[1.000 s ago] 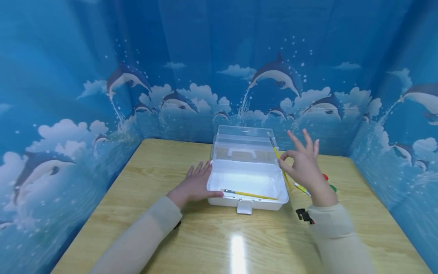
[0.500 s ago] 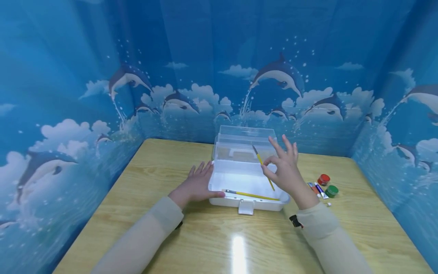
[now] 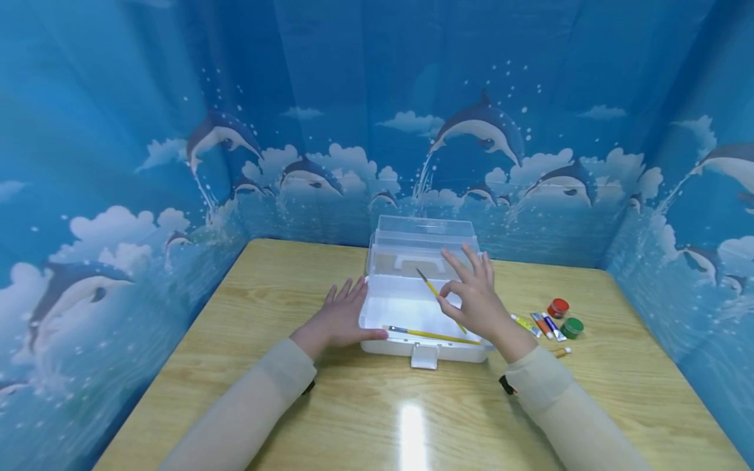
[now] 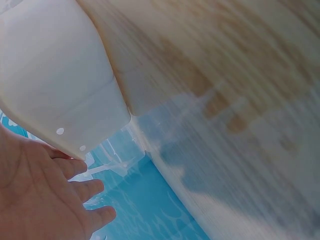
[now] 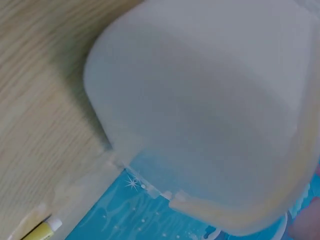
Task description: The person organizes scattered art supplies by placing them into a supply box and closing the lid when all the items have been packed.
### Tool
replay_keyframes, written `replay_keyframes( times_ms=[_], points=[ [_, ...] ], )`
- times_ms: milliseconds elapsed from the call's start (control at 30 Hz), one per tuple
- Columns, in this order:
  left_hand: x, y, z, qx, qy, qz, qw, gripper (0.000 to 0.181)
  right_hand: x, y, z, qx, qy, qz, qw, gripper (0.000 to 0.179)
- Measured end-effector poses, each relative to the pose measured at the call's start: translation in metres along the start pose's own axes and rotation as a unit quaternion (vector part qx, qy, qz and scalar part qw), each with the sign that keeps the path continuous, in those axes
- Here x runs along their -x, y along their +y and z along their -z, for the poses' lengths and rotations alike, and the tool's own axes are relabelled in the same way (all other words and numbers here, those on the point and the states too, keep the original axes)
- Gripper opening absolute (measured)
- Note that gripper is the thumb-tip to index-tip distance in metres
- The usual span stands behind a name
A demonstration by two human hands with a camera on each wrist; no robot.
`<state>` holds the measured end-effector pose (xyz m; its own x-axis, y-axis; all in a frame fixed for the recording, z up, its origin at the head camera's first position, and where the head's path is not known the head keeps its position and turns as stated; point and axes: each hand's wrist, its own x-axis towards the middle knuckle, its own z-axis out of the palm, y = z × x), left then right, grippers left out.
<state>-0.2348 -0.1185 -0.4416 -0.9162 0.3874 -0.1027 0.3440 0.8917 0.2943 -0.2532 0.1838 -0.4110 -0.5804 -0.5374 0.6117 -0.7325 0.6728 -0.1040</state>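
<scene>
A white plastic box (image 3: 385,346) stands on the table with its clear lid (image 3: 425,226) raised at the back. My left hand (image 3: 338,320) rests against the box's left side, fingers straight and thumb at the front rim. The left wrist view shows those fingers (image 4: 86,191) beside the white wall. Above the box's interior, my right hand (image 3: 480,307) pinches a thin yellow paintbrush (image 3: 429,283), which tilts with its bristles up and to the left. A second yellow paintbrush (image 3: 438,336) lies along the box's front edge. Only a sliver of the right hand (image 5: 307,222) appears in the right wrist view.
Right of the box lie a yellow paint tube (image 3: 526,325), an orange tube (image 3: 541,325), a dark blue tube (image 3: 553,326) and a partly hidden tube (image 3: 562,352). A red paint pot (image 3: 557,308) and a green pot (image 3: 572,328) stand beside them. Dolphin-print curtains (image 3: 330,98) surround the table (image 3: 283,281).
My right hand has moved left with the paintbrush, from the box's right edge to over its inside. The paint tubes and pots have come into view. My left hand stays in place.
</scene>
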Motion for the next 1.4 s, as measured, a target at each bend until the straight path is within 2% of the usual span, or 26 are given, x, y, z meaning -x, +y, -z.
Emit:
replay_keyframes(
  times_ms=[200, 467, 733, 1100, 1400],
  points=[
    [-0.002, 0.000, 0.001, 0.004, -0.003, 0.004, 1.0000, 0.124, 0.001, 0.004, -0.004, 0.012, -0.025, 0.011, 0.9995, 0.013],
    [-0.005, -0.001, -0.001, 0.000, -0.001, 0.000, 1.0000, 0.124, 0.003, 0.007, -0.005, 0.034, -0.099, 0.022, 0.9942, 0.013],
    [-0.003, 0.001, 0.002, 0.005, -0.003, 0.001, 1.0000, 0.125, 0.007, 0.012, -0.009, 0.046, -0.152, 0.024, 0.9871, 0.010],
    [-0.003, -0.001, -0.001, 0.003, -0.002, 0.003, 1.0000, 0.128, 0.010, 0.012, -0.013, 0.075, -0.205, 0.012, 0.9758, 0.009],
    [-0.004, -0.002, -0.003, 0.000, -0.001, 0.008, 1.0000, 0.128, 0.009, 0.010, -0.024, 0.092, -0.230, 0.010, 0.9688, 0.019]
  ],
)
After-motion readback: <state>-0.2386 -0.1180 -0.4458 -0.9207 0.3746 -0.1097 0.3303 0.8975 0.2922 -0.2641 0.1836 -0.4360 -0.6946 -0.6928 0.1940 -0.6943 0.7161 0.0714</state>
